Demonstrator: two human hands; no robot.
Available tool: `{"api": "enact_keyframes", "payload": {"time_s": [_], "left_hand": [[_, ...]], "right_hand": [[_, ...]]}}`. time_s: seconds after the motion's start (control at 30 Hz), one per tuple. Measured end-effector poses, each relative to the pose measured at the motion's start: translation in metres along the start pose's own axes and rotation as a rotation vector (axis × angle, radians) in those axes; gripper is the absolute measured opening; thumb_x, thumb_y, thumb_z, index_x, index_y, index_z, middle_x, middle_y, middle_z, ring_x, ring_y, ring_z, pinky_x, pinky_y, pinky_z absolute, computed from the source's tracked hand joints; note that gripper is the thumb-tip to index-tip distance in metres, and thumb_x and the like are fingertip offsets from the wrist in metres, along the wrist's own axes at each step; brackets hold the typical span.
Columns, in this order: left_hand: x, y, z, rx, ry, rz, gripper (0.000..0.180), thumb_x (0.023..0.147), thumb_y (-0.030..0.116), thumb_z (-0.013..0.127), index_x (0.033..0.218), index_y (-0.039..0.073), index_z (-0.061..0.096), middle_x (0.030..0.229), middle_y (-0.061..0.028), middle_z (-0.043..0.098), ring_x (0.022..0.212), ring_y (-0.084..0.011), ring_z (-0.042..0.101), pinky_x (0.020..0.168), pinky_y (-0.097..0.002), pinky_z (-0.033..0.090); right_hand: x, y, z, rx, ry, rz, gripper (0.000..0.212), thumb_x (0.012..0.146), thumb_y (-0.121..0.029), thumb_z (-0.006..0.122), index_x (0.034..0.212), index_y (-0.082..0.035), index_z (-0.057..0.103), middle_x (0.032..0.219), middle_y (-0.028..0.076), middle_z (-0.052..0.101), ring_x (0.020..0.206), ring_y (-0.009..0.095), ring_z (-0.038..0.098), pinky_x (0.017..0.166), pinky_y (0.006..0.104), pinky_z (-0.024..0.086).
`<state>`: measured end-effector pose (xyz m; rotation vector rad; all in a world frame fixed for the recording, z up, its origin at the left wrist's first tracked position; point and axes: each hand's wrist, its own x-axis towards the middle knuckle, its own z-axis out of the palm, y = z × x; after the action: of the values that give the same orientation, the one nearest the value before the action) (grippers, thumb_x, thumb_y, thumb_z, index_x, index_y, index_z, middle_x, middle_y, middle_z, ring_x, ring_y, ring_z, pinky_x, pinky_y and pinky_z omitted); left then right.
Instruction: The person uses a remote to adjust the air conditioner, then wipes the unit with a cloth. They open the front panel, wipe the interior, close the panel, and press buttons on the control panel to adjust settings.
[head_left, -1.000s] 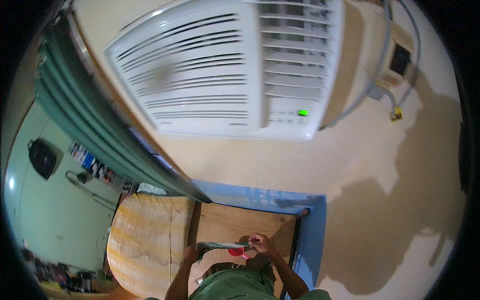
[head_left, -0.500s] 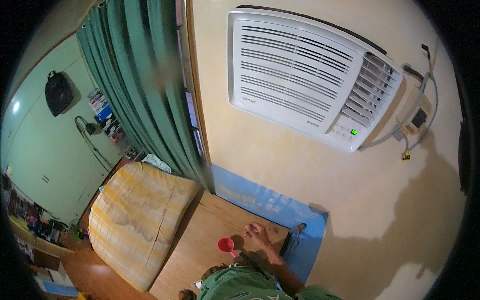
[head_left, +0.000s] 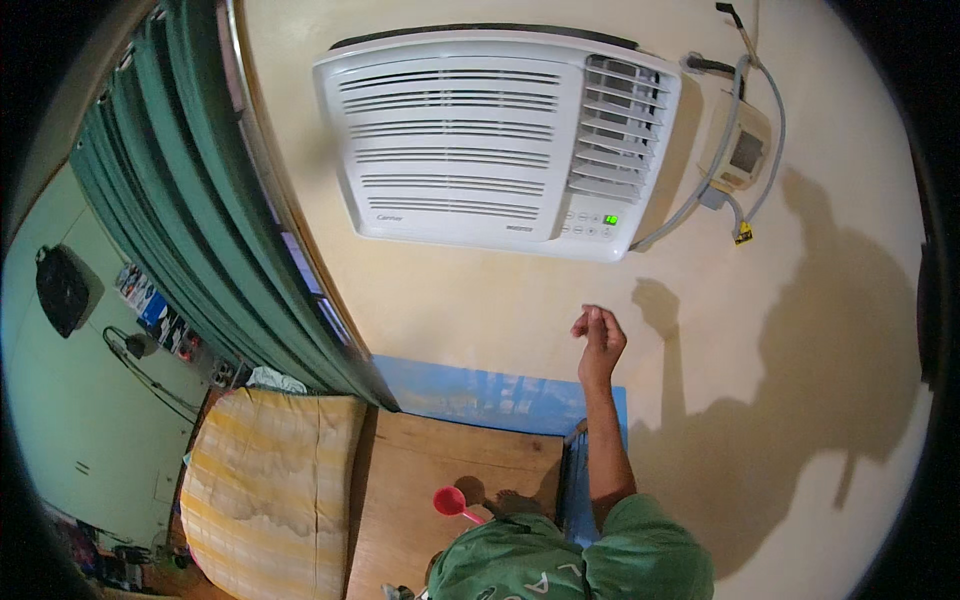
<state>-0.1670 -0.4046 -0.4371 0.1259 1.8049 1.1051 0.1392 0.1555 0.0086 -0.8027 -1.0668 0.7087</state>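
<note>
My right hand (head_left: 601, 340) is lifted in front of the cream wall, below the control panel of a white window air conditioner (head_left: 460, 150). Its fingers are curled in and closed, and I see nothing in them. The hand appears apart from the unit, whose small green display (head_left: 610, 219) is lit. Down by my green shirt (head_left: 510, 560) a red dipper (head_left: 450, 501) rests over the wooden board, its handle toward me. My left hand does not show; the shirt covers that area.
A folded yellow checked mattress (head_left: 270, 490) lies left of the wooden board (head_left: 400, 500). Green curtains (head_left: 200, 220) hang beside the window frame. Grey cables (head_left: 775, 150) run from the unit to a beige box (head_left: 742, 150) on the wall. A blue-painted strip (head_left: 480, 395) borders the board.
My right hand has risen from low over the wooden board to just below the air conditioner's panel. The view has turned, so the unit sits further left and more level.
</note>
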Motion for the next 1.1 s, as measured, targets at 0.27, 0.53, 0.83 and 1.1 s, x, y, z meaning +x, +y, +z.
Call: {"api": "enact_keyframes", "payload": {"time_s": [0.27, 0.53, 0.83, 1.1], "left_hand": [[0.014, 0.041, 0.019, 0.000, -0.052, 0.075, 0.049, 0.099, 0.050, 0.043, 0.134, 0.019, 0.058, 0.096, -0.0048, 0.071, 0.065, -0.0155, 0.060, 0.057, -0.0358, 0.047], [0.011, 0.041, 0.050, 0.074, -0.056, 0.080, 0.046, 0.100, 0.045, 0.043, 0.130, 0.016, 0.062, 0.096, -0.0049, 0.072, 0.063, -0.0144, 0.059, 0.054, -0.0351, 0.046], [-0.009, -0.033, 0.042, 0.380, -0.033, 0.053, 0.044, 0.102, 0.041, 0.042, 0.125, 0.012, 0.066, 0.095, -0.0050, 0.072, 0.061, -0.0131, 0.058, 0.051, -0.0344, 0.044], [-0.004, 0.006, 0.036, 0.045, -0.102, 0.051, 0.047, 0.101, 0.039, 0.047, 0.131, 0.006, 0.059, 0.111, -0.0085, 0.069, 0.078, -0.0187, 0.060, 0.064, -0.0372, 0.047]], "right_hand": [[0.054, -0.030, -0.005, -0.009, -0.067, -0.252, 0.020, 0.100, -0.014, 0.058, 0.104, 0.003, 0.067, 0.076, 0.004, 0.060, 0.068, 0.012, 0.059, 0.063, 0.0268, 0.050], [0.068, -0.022, -0.014, 0.026, 0.020, -0.264, 0.015, 0.098, -0.009, 0.059, 0.104, 0.003, 0.067, 0.078, 0.004, 0.060, 0.067, 0.012, 0.059, 0.064, 0.0267, 0.052], [0.081, -0.014, -0.023, -0.021, 0.065, -0.364, 0.010, 0.094, -0.005, 0.064, 0.101, 0.001, 0.067, 0.089, 0.006, 0.062, 0.074, 0.013, 0.060, 0.066, 0.0276, 0.051], [0.110, -0.026, -0.010, -0.422, 0.155, -0.558, 0.057, 0.077, -0.011, 0.081, 0.125, -0.006, 0.049, 0.117, 0.009, 0.052, 0.105, 0.021, 0.054, 0.080, 0.0354, 0.047]]}}
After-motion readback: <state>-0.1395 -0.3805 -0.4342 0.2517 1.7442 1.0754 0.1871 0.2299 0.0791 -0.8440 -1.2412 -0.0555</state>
